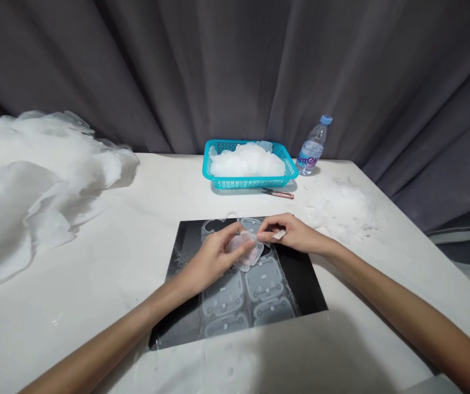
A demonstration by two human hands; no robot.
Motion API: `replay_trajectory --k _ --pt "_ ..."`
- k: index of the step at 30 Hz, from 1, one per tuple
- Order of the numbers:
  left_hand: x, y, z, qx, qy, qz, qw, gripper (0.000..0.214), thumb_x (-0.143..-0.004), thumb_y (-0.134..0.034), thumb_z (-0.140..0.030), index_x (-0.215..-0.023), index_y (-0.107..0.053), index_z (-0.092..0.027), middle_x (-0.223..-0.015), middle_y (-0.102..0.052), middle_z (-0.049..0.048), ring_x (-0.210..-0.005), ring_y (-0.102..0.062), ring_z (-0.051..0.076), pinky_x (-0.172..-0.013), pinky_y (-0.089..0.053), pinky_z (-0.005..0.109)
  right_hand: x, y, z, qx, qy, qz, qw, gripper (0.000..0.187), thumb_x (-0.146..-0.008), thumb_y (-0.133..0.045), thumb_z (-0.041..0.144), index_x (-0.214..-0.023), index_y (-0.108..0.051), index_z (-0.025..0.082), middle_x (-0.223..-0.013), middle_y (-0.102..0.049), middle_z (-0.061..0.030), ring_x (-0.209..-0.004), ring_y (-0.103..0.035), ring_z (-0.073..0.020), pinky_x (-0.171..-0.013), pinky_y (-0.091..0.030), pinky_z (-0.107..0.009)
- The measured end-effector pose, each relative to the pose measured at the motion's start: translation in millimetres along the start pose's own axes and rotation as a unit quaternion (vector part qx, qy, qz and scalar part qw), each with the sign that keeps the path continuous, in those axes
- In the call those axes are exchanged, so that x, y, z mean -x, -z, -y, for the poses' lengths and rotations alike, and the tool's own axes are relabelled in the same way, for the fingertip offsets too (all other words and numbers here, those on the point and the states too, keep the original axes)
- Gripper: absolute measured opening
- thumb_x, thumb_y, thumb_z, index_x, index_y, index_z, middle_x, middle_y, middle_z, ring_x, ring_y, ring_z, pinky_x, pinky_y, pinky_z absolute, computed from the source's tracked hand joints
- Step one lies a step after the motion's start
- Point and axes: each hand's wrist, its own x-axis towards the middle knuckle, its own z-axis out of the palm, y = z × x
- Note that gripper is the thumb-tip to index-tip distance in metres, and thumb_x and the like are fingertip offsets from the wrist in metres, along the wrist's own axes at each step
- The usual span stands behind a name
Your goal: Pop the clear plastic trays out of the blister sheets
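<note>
My left hand holds a thin, translucent white cut piece with a rounded outline, its thumb lying over the front. At the piece's right edge, the thumb and forefinger of my right hand are pinched together. A small white strip sticks out from between the fingers of that hand. Under both hands lies a black sheet covered by a clear film with grey rounded shapes in rows. What the right fingertips grip exactly is too small to make out.
A turquoise basket of white pieces stands at the back, with pink-handled thread snips in front. Beside it is a water bottle. White scraps lie at right, and a large heap of translucent white material at left. A grey curtain hangs behind.
</note>
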Motion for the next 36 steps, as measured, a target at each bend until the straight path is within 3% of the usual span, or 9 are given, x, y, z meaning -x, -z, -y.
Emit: replay_trajectory --k 4,7,12,15,21,26,29,33,36 --pt "4 -1.1 -5 -0.063 -0.036 -0.010 0.997 0.034 -0.098 -0.059 -0.046 -0.078 -0.052 -0.020 -0.064 -0.041 -0.0068 -0.057 -0.037 0.011 -0.056 -0.028 0.024 1 3 6 0.000 -0.007 0.001 1.000 0.044 -0.084 -0.078 0.057 -0.080 -0.071 0.014 -0.070 -0.059 0.0011 -0.067 -0.048 -0.0120 -0.067 -0.039 -0.026" --pt "7 -5.1 -11 -0.101 -0.059 -0.027 0.993 0.032 -0.101 -0.056 -0.045 -0.081 -0.053 -0.020 -0.061 -0.040 -0.0073 -0.055 -0.038 0.011 -0.057 -0.029 0.025 2 2 8 -0.004 -0.005 0.007 1.000 0.039 -0.088 -0.075 0.052 -0.079 -0.071 0.014 -0.070 -0.060 0.0010 -0.067 -0.049 -0.0119 -0.067 -0.039 -0.026" --pt "10 -6.0 -15 -0.098 -0.082 -0.001 0.992 0.036 -0.108 -0.044 -0.046 -0.085 -0.057 -0.021 -0.068 -0.053 -0.0039 -0.061 -0.051 0.014 -0.062 -0.038 0.026 1 4 9 -0.022 0.013 0.043 0.999 0.027 -0.091 -0.072 0.040 -0.082 -0.072 0.014 -0.073 -0.063 0.0004 -0.070 -0.054 -0.0125 -0.070 -0.043 -0.026" --pt "11 -2.2 -14 -0.123 -0.129 0.030 0.983 0.030 -0.109 -0.043 -0.038 -0.092 -0.062 -0.021 -0.080 -0.061 -0.0002 -0.072 -0.060 0.016 -0.071 -0.045 0.027 1 8 10 -0.016 0.019 0.057 0.998 0.028 -0.091 -0.072 0.040 -0.081 -0.072 0.014 -0.074 -0.065 -0.0002 -0.071 -0.056 -0.0135 -0.071 -0.045 -0.027" --pt "14 -4.7 -2 -0.260 -0.238 0.053 0.934 0.021 -0.107 -0.044 -0.022 -0.107 -0.065 -0.021 -0.108 -0.069 0.0083 -0.087 -0.070 0.021 -0.080 -0.055 0.032 4 8 10 0.037 0.057 0.040 0.997 0.007 -0.084 -0.074 0.020 -0.080 -0.075 0.014 -0.077 -0.068 -0.0001 -0.075 -0.060 -0.0140 -0.072 -0.043 -0.025" --pt "25 -19.5 -7 -0.363 -0.321 0.015 0.874 0.036 -0.103 -0.034 -0.005 -0.103 -0.066 -0.021 -0.106 -0.074 0.0115 -0.097 -0.072 0.026 -0.090 -0.056 0.038 0 1 3 0.226 0.065 -0.036 0.971 0.011 -0.079 -0.075 0.010 -0.074 -0.069 0.018 -0.078 -0.068 0.0016 -0.077 -0.060 -0.0144 -0.072 -0.038 -0.026" --pt "32 -21.7 -13 -0.306 -0.320 0.004 0.896 0.027 -0.105 -0.040 -0.013 -0.095 -0.064 -0.022 -0.099 -0.073 0.0080 -0.088 -0.070 0.022 -0.082 -0.054 0.032 -7 3 -5 0.320 0.036 -0.119 0.939 0.013 -0.086 -0.069 0.011 -0.076 -0.066 0.019 -0.083 -0.070 -0.0009 -0.083 -0.061 -0.0172 -0.072 -0.036 -0.028" --pt "28 -10.8 -12 -0.140 -0.158 -0.040 0.977 0.020 -0.109 -0.044 -0.030 -0.098 -0.058 -0.022 -0.086 -0.065 0.0014 -0.072 -0.060 0.015 -0.069 -0.047 0.026 -10 11 -10 0.314 0.026 -0.156 0.936 0.013 -0.098 -0.061 0.020 -0.086 -0.068 0.020 -0.093 -0.073 -0.0027 -0.089 -0.063 -0.0184 -0.076 -0.038 -0.029" --pt "18 -1.5 -6 -0.040 -0.073 -0.054 0.995 0.025 -0.109 -0.044 -0.041 -0.100 -0.057 -0.022 -0.082 -0.059 -0.0009 -0.071 -0.053 0.015 -0.068 -0.042 0.026 -3 17 2 0.236 0.060 -0.172 0.955 0.018 -0.102 -0.059 0.032 -0.097 -0.070 0.020 -0.099 -0.074 -0.0033 -0.090 -0.064 -0.0175 -0.077 -0.042 -0.029"
